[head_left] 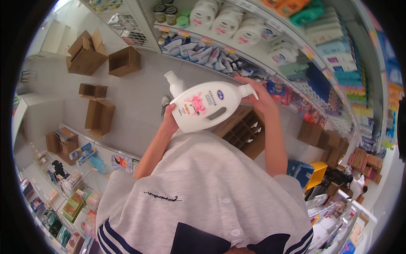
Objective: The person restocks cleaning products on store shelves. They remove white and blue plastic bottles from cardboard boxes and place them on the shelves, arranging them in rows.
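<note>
A large white pump bottle (pixel 205 106) with a pink flower print and a moulded handle lies sideways in front of my chest. My left hand (pixel 170 120) grips its base, thumb on the front face. At the other end, my right hand (pixel 263 99) closes around the neck and pump head (pixel 248 91). Behind the bottle's base, the white capped top of a second bottle (pixel 173 82) sticks out toward the far left. The rest of that second bottle is hidden, and I cannot tell what supports it.
A divided cardboard carton (pixel 243 134) with a few white pump tops in it sits below the bottle. Shelves hold white bottles (pixel 226 22) and pouches (pixel 198 53) ahead. Opened cardboard boxes (pixel 86 55) lie on the floor at left; more boxes (pixel 313 134) and a yellow crate (pixel 316 175) stand right.
</note>
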Demonstrator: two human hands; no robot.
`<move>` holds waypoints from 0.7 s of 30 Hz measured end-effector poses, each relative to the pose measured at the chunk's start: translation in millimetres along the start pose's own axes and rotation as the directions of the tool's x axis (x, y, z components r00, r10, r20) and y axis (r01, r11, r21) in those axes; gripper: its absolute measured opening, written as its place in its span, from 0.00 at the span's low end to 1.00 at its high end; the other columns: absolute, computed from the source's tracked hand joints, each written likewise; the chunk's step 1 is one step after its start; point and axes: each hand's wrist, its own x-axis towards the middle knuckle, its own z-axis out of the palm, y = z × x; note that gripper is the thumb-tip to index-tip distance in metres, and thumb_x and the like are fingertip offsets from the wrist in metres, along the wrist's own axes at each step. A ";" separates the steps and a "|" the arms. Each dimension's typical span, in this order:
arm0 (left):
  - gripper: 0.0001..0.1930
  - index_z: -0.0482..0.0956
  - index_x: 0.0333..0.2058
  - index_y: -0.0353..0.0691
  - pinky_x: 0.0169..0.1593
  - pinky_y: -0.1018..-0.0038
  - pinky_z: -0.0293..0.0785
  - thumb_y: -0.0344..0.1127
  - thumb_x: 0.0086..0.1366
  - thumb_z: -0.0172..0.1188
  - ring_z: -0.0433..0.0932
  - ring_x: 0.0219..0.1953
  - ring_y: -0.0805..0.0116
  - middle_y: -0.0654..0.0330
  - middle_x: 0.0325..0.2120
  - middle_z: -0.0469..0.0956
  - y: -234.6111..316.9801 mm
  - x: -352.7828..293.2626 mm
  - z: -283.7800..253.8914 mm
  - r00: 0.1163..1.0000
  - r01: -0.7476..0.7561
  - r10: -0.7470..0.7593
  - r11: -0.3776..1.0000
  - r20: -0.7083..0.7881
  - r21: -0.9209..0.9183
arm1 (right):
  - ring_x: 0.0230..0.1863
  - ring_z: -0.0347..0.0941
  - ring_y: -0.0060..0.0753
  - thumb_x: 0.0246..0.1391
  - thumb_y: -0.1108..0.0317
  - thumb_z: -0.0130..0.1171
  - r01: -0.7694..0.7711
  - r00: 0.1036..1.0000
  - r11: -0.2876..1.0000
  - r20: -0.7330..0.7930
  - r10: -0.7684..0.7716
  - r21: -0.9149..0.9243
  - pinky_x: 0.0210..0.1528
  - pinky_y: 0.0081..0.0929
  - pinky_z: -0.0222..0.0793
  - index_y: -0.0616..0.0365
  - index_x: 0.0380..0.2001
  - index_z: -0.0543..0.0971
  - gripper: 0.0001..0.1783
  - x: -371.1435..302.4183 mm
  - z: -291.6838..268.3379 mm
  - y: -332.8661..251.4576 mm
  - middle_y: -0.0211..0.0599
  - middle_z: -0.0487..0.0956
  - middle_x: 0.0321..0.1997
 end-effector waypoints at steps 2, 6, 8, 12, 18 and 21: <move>0.45 0.61 0.60 0.32 0.58 0.59 0.70 0.58 0.50 0.61 0.72 0.55 0.53 0.48 0.55 0.70 23.5 -9.3 -19.2 0.999 -0.009 0.008 0.999 -0.033 -0.040 | 0.51 0.74 0.39 0.63 0.50 0.45 -0.032 0.997 0.966 0.078 0.012 0.257 0.51 0.38 0.72 0.53 0.60 0.67 0.27 28.9 17.7 14.5 0.39 0.74 0.54; 0.45 0.60 0.61 0.35 0.60 0.59 0.68 0.58 0.51 0.60 0.70 0.57 0.54 0.50 0.56 0.69 70.3 -6.4 -47.4 0.999 0.031 -0.033 0.996 -0.025 -0.082 | 0.53 0.72 0.41 0.64 0.49 0.44 0.063 0.986 0.801 -0.159 0.041 0.596 0.53 0.41 0.72 0.54 0.60 0.64 0.28 79.9 59.6 61.6 0.41 0.72 0.55; 0.45 0.59 0.61 0.34 0.60 0.60 0.66 0.57 0.51 0.61 0.70 0.57 0.55 0.50 0.56 0.69 101.2 -5.8 -60.1 0.998 0.036 -0.038 0.999 -0.045 -0.030 | 0.55 0.71 0.42 0.64 0.52 0.47 0.041 0.971 0.851 -0.220 0.089 0.524 0.54 0.42 0.72 0.54 0.59 0.64 0.26 114.9 98.6 81.7 0.41 0.72 0.55; 0.44 0.60 0.60 0.33 0.61 0.63 0.64 0.55 0.52 0.62 0.69 0.57 0.58 0.52 0.55 0.70 137.2 6.2 -96.8 0.995 0.048 -0.032 0.982 -0.091 0.180 | 0.53 0.71 0.38 0.58 0.64 0.57 -0.171 0.954 0.906 -0.166 0.251 0.388 0.50 0.40 0.75 0.54 0.55 0.68 0.23 169.5 134.2 80.2 0.38 0.73 0.53; 0.33 0.69 0.51 0.33 0.49 0.72 0.68 0.52 0.55 0.64 0.74 0.44 0.69 0.57 0.41 0.77 163.9 46.4 -175.7 0.963 -0.012 0.140 0.875 -0.229 0.485 | 0.46 0.76 0.34 0.43 0.68 0.71 -0.033 0.932 0.969 -0.357 -0.059 -0.246 0.47 0.33 0.75 0.61 0.52 0.70 0.32 220.6 172.3 19.9 0.40 0.76 0.48; 0.22 0.75 0.39 0.33 0.39 0.77 0.68 0.48 0.58 0.64 0.75 0.33 0.74 0.61 0.29 0.78 181.0 60.2 -179.8 0.862 0.088 0.226 0.815 -0.455 0.573 | 0.50 0.76 0.41 0.34 0.67 0.76 0.147 0.829 0.503 -0.172 -0.533 -0.852 0.52 0.33 0.71 0.59 0.50 0.73 0.36 238.8 186.1 -10.0 0.45 0.79 0.48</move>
